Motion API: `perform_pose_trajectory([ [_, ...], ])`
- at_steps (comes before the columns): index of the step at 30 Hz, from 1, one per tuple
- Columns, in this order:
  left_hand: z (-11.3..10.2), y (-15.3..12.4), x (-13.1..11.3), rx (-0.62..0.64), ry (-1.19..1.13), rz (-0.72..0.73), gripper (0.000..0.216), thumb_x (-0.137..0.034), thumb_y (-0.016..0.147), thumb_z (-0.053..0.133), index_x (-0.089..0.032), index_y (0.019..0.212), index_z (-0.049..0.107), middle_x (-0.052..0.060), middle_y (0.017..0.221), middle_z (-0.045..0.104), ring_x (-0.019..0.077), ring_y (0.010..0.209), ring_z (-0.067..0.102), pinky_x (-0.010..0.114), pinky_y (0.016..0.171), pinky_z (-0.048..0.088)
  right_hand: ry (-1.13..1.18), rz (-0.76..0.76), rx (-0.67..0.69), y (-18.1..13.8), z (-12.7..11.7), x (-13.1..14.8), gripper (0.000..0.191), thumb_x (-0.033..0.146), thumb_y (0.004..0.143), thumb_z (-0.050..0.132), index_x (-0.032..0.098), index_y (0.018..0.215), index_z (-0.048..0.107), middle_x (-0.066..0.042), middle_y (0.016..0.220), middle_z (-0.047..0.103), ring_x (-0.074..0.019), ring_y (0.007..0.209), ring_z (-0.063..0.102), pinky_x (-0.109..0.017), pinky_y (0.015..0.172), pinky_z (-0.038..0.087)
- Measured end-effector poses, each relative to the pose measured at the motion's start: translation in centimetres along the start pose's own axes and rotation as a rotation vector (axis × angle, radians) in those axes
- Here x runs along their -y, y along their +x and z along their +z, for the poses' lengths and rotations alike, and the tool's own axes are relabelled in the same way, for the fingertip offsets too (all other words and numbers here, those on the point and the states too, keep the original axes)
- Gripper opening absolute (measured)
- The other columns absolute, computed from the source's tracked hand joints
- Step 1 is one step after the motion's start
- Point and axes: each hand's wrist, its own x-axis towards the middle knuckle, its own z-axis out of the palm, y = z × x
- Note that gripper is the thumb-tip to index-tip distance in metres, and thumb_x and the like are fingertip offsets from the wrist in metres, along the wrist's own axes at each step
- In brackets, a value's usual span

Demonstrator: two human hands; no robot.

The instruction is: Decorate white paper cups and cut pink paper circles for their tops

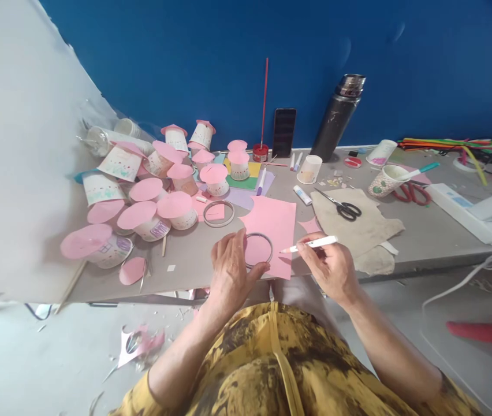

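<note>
A sheet of pink paper [278, 222] lies near the table's front edge, its upper left side cut in a curve. On it rests a thin grey ring [271, 249], which my left hand [231, 268] holds at its left edge between thumb and fingers. My right hand [330, 268] grips a white marker [321, 241] like a pen. The marker's tip points left, beside the ring and close to the paper. A second ring [219, 214] lies behind my left hand. A pink paper scrap [310, 226] is just behind my right hand.
Several paper cups with pink paper discs [179, 209] crowd the left side. Black-handled scissors [346, 209] lie on a beige cloth [332, 228]. A dark flask [335, 124], a phone [284, 133] and a glue stick [302, 195] are behind. A power strip [462, 214] sits right.
</note>
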Motion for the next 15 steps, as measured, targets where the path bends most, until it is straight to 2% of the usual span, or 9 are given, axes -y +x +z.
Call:
perform_pose_trajectory([
  [3,-0.3,-0.1,-0.1,0.032,-0.012,0.013,0.066,-0.038,0.089,0.076,-0.016,0.144,0.046,0.019,0.131,0.067,0.0378,0.127,0.056,0.057,0.108,0.041,0.007,0.008,-0.005,-0.4,-0.1,0.0,0.037,0.053,0.100,0.057,0.021,0.084,0.068,0.000,0.056,0.063,-0.0141,0.044,0.052,-0.027,0.047,0.040],
  [7,-1.1,0.0,-0.3,0.082,-0.066,-0.010,0.044,-0.035,0.100,0.057,-0.017,0.140,0.052,0.019,0.138,0.064,0.0353,0.129,0.056,0.057,0.109,0.043,0.027,0.007,-0.015,-1.1,0.1,0.2,0.036,0.052,0.099,0.058,0.021,0.083,0.067,-0.001,0.059,0.066,-0.0137,0.045,0.053,-0.026,0.047,0.041],
  [11,-2.5,0.4,0.6,0.111,-0.165,-0.028,0.041,-0.029,0.099,0.053,-0.019,0.139,0.056,0.017,0.142,0.062,0.0317,0.133,0.057,0.053,0.113,0.046,0.041,0.021,-0.015,-1.4,0.0,0.6,0.034,0.051,0.098,0.059,0.022,0.081,0.067,0.001,0.054,0.061,-0.0130,0.043,0.049,-0.026,0.045,0.039],
  [15,-4.1,1.1,2.3,0.142,-0.261,-0.100,0.035,-0.029,0.098,0.054,-0.021,0.130,0.064,0.013,0.132,0.070,0.0284,0.123,0.066,0.050,0.108,0.053,0.046,0.020,-0.023,-1.5,-0.1,0.9,0.037,0.054,0.098,0.059,0.023,0.080,0.067,0.000,0.055,0.062,-0.0130,0.044,0.050,-0.026,0.046,0.040],
])
